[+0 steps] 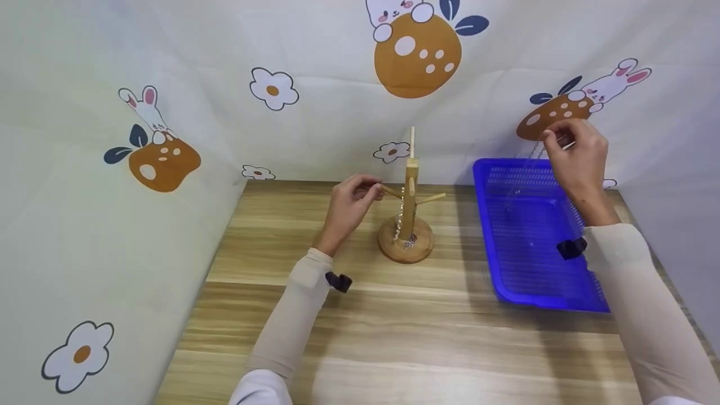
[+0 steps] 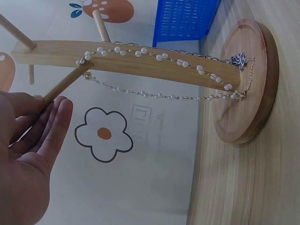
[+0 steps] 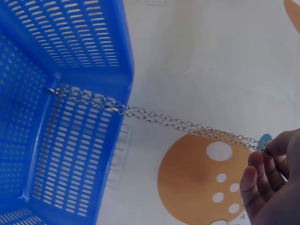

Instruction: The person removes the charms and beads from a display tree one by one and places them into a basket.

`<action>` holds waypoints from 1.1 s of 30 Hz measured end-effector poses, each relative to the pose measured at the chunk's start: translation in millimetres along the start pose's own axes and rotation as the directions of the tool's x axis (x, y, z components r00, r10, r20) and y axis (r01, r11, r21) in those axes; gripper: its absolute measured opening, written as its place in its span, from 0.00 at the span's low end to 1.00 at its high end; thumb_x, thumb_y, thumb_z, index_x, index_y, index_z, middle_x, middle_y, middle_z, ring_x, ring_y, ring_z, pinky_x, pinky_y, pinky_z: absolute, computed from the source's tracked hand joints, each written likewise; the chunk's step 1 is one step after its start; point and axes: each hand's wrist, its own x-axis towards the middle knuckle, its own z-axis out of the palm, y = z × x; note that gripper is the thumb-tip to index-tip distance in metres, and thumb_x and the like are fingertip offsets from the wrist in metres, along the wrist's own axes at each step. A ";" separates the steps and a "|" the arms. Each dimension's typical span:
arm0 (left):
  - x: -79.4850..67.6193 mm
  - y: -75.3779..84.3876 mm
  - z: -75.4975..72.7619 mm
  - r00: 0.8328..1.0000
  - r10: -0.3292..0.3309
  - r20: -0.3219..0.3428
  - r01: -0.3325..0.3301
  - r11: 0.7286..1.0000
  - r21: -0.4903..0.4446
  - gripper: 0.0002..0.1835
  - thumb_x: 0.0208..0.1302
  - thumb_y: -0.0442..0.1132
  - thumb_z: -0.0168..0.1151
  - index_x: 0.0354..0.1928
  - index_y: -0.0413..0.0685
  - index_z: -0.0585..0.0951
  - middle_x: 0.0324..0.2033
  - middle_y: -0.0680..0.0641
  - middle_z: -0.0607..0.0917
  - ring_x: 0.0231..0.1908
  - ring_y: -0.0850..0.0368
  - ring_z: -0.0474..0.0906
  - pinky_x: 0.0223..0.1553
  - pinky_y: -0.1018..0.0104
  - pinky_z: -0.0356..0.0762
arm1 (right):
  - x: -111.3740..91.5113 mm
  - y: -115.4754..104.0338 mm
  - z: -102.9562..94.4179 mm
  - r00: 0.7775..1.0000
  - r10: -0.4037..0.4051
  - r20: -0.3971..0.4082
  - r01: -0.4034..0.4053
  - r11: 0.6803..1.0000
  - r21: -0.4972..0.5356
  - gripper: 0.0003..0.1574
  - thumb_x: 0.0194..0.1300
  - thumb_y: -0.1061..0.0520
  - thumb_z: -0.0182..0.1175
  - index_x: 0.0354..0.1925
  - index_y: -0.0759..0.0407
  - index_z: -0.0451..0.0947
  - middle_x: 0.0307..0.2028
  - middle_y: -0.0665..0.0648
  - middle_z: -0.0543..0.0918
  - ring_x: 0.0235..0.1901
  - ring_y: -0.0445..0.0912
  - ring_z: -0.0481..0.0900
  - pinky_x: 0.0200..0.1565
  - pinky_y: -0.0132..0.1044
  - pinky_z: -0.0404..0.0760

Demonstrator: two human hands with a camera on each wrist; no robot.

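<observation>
With thumb and fingers my left hand point(image 1: 351, 205) pinches the end of a side peg point(image 2: 68, 84) on a wooden jewelry stand point(image 1: 409, 208). A pearl-beaded necklace point(image 2: 159, 57) hangs from that peg, its lower end reaching the round base point(image 2: 248, 93). A silver chain point(image 2: 238, 60) also hangs along the post and bunches at the base. Over the blue basket, my right hand point(image 1: 582, 154) pinches a silver chain necklace point(image 3: 161, 118) at its top. The necklace dangles in two strands, its lower end down within the basket's outline in the right wrist view.
The blue plastic basket point(image 1: 489, 247) with slotted walls stands on the wood-grain table point(image 1: 394, 332), right of the stand. A pale printed cloth point(image 1: 326, 129) forms a wall behind and at the sides. More pegs, such as the right one point(image 1: 432, 198), stick out of the post.
</observation>
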 end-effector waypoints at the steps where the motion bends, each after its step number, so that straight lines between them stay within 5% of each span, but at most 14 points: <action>1: 0.0 0.1 -0.1 1.000 -0.003 -0.001 0.003 1.000 -0.002 0.09 0.74 0.27 0.65 0.49 0.26 0.84 0.44 0.33 0.88 0.40 0.42 0.91 0.47 0.66 0.94 | -0.4 1.1 1.1 1.000 -0.008 0.003 0.008 1.000 0.001 0.10 0.73 0.61 0.64 0.43 0.69 0.86 0.36 0.56 0.85 0.33 0.25 0.71 0.35 0.17 0.69; 5: 0.4 0.0 -0.2 1.000 -0.004 -0.003 0.004 1.000 -0.005 0.08 0.73 0.27 0.66 0.49 0.27 0.85 0.43 0.33 0.88 0.40 0.42 0.90 0.47 0.66 0.94 | -1.9 5.9 5.9 0.999 -0.033 0.012 0.033 0.999 -0.010 0.08 0.72 0.63 0.65 0.42 0.70 0.86 0.38 0.66 0.88 0.32 0.23 0.71 0.36 0.18 0.69; 11: 1.3 0.0 0.3 1.000 -0.002 -0.002 0.002 1.000 -0.008 0.09 0.72 0.27 0.66 0.49 0.25 0.84 0.44 0.33 0.88 0.40 0.42 0.91 0.47 0.66 0.94 | -6.1 12.3 12.2 0.998 0.020 0.056 -0.017 0.998 -0.060 0.10 0.73 0.60 0.66 0.43 0.68 0.87 0.40 0.65 0.89 0.33 0.25 0.71 0.38 0.15 0.67; 19: 0.9 -0.1 0.3 1.000 -0.011 -0.003 0.011 1.000 -0.011 0.10 0.72 0.26 0.66 0.49 0.24 0.84 0.44 0.32 0.88 0.40 0.40 0.90 0.46 0.66 0.94 | -14.6 21.0 18.9 0.994 0.047 0.096 -0.039 0.996 -0.085 0.11 0.75 0.58 0.66 0.45 0.66 0.87 0.42 0.64 0.89 0.37 0.45 0.80 0.38 0.14 0.66; 26: 1.9 0.7 0.2 1.000 0.011 -0.004 -0.011 1.000 -0.014 0.09 0.73 0.28 0.67 0.48 0.26 0.85 0.43 0.33 0.89 0.40 0.42 0.91 0.46 0.65 0.95 | -17.8 27.2 20.8 0.995 0.038 0.097 -0.028 0.995 -0.096 0.08 0.73 0.58 0.67 0.42 0.62 0.89 0.40 0.62 0.91 0.33 0.32 0.76 0.37 0.14 0.65; 33: 0.6 0.3 0.2 1.000 0.008 -0.008 -0.008 1.000 -0.010 0.09 0.73 0.28 0.67 0.48 0.26 0.85 0.43 0.33 0.88 0.39 0.43 0.91 0.46 0.65 0.94 | -23.4 33.3 24.3 0.990 0.041 0.134 -0.023 0.991 -0.135 0.09 0.74 0.56 0.66 0.43 0.60 0.90 0.41 0.63 0.91 0.38 0.55 0.85 0.35 0.15 0.62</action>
